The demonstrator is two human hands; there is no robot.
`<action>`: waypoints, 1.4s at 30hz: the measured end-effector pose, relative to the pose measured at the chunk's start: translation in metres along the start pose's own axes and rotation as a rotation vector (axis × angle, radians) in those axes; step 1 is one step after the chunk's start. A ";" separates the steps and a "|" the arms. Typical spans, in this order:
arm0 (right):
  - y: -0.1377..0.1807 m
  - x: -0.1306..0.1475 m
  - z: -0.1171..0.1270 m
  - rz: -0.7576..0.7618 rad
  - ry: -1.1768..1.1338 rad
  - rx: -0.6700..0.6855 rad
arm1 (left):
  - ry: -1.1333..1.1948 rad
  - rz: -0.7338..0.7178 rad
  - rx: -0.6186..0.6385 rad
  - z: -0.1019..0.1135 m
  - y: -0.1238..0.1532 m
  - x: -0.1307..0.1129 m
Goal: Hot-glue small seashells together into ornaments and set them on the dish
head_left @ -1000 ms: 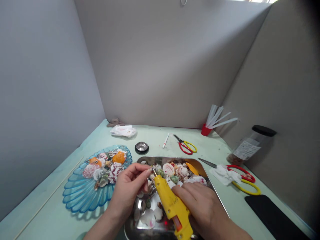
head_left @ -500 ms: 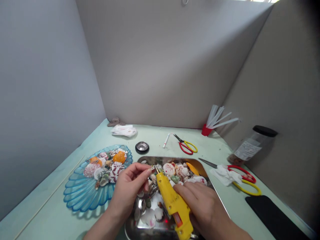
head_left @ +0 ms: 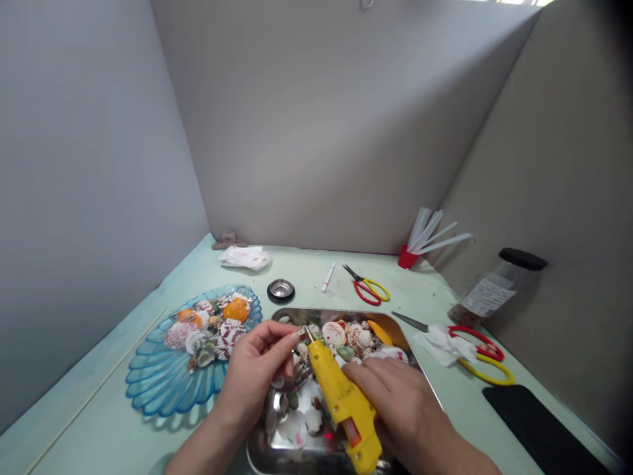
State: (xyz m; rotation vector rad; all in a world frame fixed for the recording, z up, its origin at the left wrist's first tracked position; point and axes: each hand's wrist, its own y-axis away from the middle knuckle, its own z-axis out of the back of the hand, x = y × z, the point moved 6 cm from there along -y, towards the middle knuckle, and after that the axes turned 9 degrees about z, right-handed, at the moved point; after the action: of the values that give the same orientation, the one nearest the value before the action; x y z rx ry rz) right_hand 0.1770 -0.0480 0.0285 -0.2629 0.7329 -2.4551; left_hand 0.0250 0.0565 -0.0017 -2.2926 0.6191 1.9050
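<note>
You're apparently gluing: lower centre, your left fingers (head_left: 283, 348) pinch a tiny, indistinct piece (head_left: 301, 332); right fingers (head_left: 361, 379) wrap the yellow plastic glue gun (head_left: 341, 392). Next calls for steady aim.

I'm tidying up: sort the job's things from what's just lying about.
Apparently in use: yellow plastic glue gun; rectangular silver metal tray; multicoloured seashells; blue translucent scalloped plate.

Likely lying about: clear jar with black lid; flat black rectangular object; small round metal dish.
</note>
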 end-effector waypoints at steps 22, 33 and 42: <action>0.024 -0.044 0.042 -0.205 0.024 0.596 | 0.111 -0.107 -0.085 0.006 0.003 -0.013; -0.031 0.024 -0.018 -0.067 0.067 0.685 | 0.082 -0.114 -0.074 0.003 0.004 -0.013; -0.032 0.001 -0.003 -0.091 -0.060 0.586 | 0.033 -0.098 -0.073 0.001 0.005 -0.014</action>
State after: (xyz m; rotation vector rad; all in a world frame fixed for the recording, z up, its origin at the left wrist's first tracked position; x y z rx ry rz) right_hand 0.1602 -0.0250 0.0439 -0.1423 -0.0423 -2.6065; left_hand 0.0203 0.0561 0.0122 -2.3562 0.4384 1.8791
